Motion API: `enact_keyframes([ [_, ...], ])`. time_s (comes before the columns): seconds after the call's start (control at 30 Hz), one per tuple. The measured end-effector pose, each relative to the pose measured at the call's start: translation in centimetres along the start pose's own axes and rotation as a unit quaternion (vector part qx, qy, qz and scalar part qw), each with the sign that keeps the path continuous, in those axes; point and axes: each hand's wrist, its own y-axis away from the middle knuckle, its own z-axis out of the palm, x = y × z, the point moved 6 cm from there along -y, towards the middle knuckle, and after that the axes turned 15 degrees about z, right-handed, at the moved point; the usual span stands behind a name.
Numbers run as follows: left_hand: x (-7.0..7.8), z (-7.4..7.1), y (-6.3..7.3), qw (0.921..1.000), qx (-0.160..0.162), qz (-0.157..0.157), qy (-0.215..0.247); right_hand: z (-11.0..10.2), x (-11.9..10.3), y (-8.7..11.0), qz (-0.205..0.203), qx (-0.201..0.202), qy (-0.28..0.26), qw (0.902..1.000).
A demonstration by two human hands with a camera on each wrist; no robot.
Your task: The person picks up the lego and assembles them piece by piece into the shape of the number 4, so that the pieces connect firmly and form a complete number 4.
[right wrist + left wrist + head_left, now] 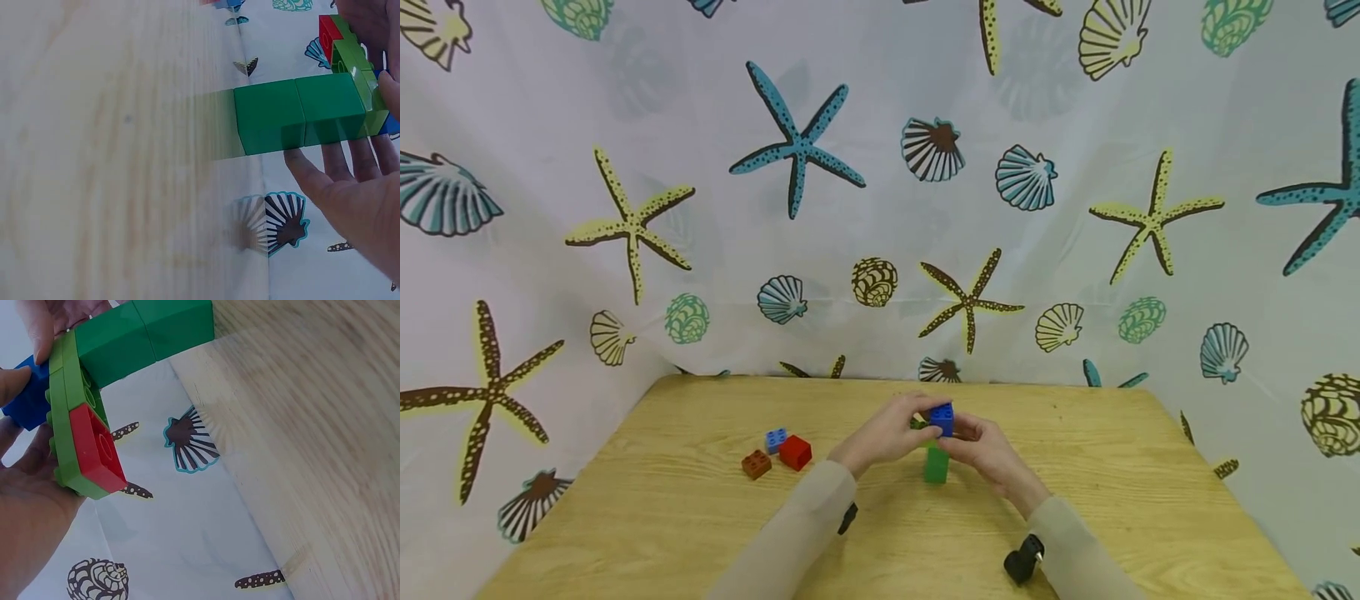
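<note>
A toy brick structure stands on the table in front of me. Two dark green bricks [269, 115] form its upright column. Across the top run lime green bricks [65, 419], with a red brick [94, 447] under one end. A blue brick [942, 419] sits on top, above the column. My left hand [898, 429] pinches this blue brick from the left, thumb toward me. From the right, my right hand [988, 454] holds the structure near the blue brick, several fingers curled behind the top of the column. Both hands hide part of the lime green bricks.
Left of my hands, a light blue brick [776, 440], a loose red brick [795, 452] and a brown brick [756, 464] lie close together on the wooden table [685, 517]. A curtain [880, 225] printed with starfish and shells hangs behind the table and along both sides.
</note>
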Motion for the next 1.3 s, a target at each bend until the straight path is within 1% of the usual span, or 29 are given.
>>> enact_keyframes([
  [0.17, 0.0, 0.2, 0.3, 1.0000, 0.003, -0.009, -0.004, 0.0, -0.1, 0.0, -0.008, -0.002, -0.004, 1.0000],
  [0.33, 0.0, 0.3, 0.4, 0.9990, -0.014, -0.005, -0.042, 0.1, -0.2, 0.2, -0.004, 0.008, -0.002, 1.0000],
  [0.4, -0.1, 0.3, 0.6, 0.9986, -0.013, -0.006, -0.051, 0.2, -0.3, 0.3, -0.004, 0.011, -0.003, 0.9999],
  [0.53, -0.2, 0.3, 1.2, 0.9989, 0.008, -0.008, -0.046, 0.4, -0.3, 0.3, -0.002, 0.019, -0.003, 0.9998],
  [0.7, -0.5, -0.2, 1.9, 0.9988, 0.029, -0.017, -0.034, 0.3, -0.1, 0.4, 0.007, 0.034, -0.001, 0.9994],
  [0.83, -0.9, -1.2, 2.6, 0.9978, 0.061, -0.026, -0.004, 0.2, -0.1, 0.4, 0.011, 0.041, 0.001, 0.9991],
  [0.97, -1.4, -2.1, 3.2, 0.9942, 0.096, -0.043, 0.024, 0.1, -0.2, 0.4, 0.010, 0.038, 0.007, 0.9992],
  [1.1, -1.7, -2.6, 3.8, 0.9914, 0.109, -0.056, 0.045, 0.2, -0.2, 0.2, 0.010, 0.030, 0.008, 0.9995],
  [1.23, -1.7, -3.0, 4.2, 0.9904, 0.117, -0.051, 0.052, 0.2, -0.1, 0.1, 0.009, 0.031, 0.006, 0.9995],
  [1.3, -1.8, -3.2, 4.4, 0.9894, 0.124, -0.055, 0.052, 0.2, -0.1, 0.1, 0.011, 0.033, 0.003, 0.9994],
])
